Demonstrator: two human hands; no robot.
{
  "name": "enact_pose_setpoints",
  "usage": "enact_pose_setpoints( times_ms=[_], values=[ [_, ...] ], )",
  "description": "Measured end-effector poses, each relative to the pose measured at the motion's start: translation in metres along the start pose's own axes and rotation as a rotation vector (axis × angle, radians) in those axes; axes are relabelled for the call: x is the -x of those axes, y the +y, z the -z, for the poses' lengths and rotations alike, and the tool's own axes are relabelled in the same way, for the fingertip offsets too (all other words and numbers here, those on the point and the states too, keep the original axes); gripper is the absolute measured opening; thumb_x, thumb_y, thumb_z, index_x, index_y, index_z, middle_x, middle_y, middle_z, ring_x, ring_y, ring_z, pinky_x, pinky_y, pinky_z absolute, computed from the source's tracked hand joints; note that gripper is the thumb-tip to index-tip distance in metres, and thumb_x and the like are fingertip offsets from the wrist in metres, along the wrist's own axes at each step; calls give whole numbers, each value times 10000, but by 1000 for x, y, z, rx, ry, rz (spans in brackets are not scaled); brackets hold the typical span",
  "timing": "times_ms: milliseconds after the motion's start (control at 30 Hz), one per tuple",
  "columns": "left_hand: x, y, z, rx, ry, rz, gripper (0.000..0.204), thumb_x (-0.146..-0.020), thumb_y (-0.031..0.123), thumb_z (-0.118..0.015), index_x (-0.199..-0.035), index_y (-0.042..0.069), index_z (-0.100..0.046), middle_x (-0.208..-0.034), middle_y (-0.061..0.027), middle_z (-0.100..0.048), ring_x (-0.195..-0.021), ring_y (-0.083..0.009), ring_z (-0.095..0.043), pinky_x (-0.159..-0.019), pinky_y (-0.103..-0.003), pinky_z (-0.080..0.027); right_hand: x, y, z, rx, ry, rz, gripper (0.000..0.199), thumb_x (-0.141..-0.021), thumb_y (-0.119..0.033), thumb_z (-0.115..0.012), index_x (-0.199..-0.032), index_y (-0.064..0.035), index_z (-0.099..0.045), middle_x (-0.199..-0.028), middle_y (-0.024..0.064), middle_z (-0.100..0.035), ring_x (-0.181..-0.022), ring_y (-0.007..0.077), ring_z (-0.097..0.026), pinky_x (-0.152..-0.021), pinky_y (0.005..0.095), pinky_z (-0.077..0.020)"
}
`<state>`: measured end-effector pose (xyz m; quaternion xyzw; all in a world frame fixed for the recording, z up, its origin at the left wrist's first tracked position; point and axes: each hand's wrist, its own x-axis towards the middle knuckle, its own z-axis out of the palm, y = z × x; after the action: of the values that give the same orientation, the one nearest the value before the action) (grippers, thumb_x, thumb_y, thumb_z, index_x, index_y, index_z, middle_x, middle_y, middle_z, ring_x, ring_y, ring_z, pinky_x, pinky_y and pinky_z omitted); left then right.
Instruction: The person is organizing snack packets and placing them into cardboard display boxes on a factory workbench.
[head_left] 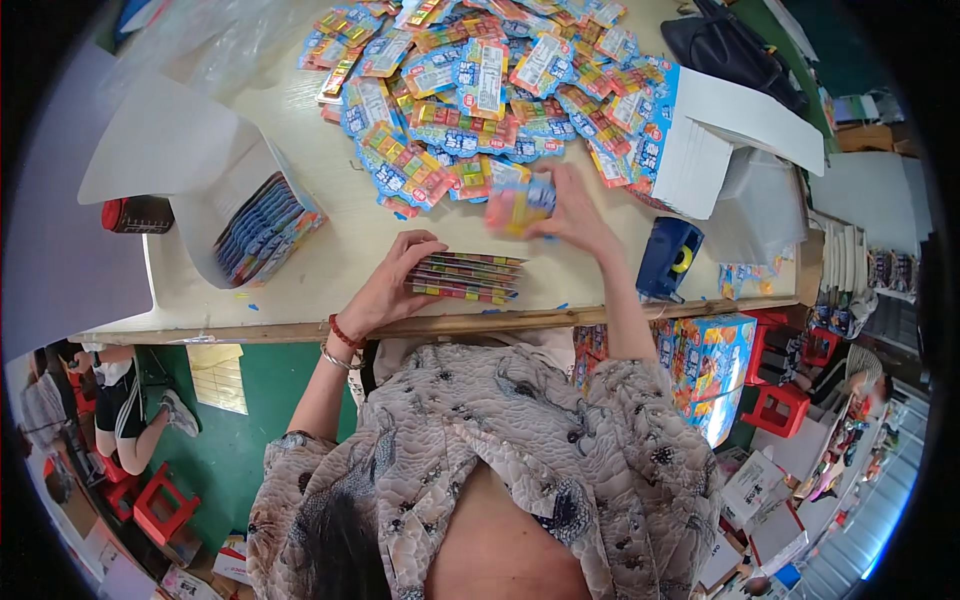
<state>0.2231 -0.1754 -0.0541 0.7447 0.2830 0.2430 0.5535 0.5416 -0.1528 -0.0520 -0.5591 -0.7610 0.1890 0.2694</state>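
- Head view: left hand resting on the near-left end of a neat stack of flat packets, fingers curled over its edge, grip narrow and touching the stack.
- Right hand raised just above the counter, grip closed on one blurred colourful packet beyond the stack.
- Stack lying near the counter's front edge, between both hands.
- Large loose heap of packets spread further back.
- Open white box with upright packets at left; another white box at right, blue tape dispenser near it.
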Motion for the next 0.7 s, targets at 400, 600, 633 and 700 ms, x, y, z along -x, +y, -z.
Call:
enact_pose_setpoints(
  times_ms=[400, 600, 633, 700],
  values=[
    [-5, 9, -4, -59, 126, 87, 947, -623, 74, -842, -1414, 92, -322, -1315, -156, -458, -1222, -312, -412, -1048, -388, -352, 27, -54, -40, -763, 12, -134, 116, -807, 44, -605, -905, -15, -623, -877, 33, -557, -791, 105, -564, -689, 248, -464],
    [0, -8, -6, -181, 99, 61, 955, -626, 93, -849, -1411, 74, -304, -1261, -140, -453, -1159, -272, -476, -1016, -363, -395, 18, -28, -6, 167, 242, -197, 294, -787, -76, -664, -1072, -48, -603, -1074, 121, -598, -998, 250, -569, -868, 377, -437],
    [1, -11, -6, -191, 104, 28, 904, -633, 84, -843, -1378, 67, -333, -1239, -124, -465, -1145, -251, -487, -1002, -349, -406, 17, -22, 6, 598, 307, -183, 358, -787, -76, -651, -1138, -57, -583, -1112, 134, -597, -1089, 289, -547, -936, 420, -406],
    [-2, -8, -6, -190, 94, -20, 852, -639, 76, -838, -1345, 59, -361, -1216, -109, -476, -1130, -231, -498, -989, -336, -416, 26, 12, 22, 1000, 345, -245, 418, -810, -58, -606, -1222, -77, -538, -1176, 134, -586, -1236, 313, -455, -1029, 486, -309]
  ],
)
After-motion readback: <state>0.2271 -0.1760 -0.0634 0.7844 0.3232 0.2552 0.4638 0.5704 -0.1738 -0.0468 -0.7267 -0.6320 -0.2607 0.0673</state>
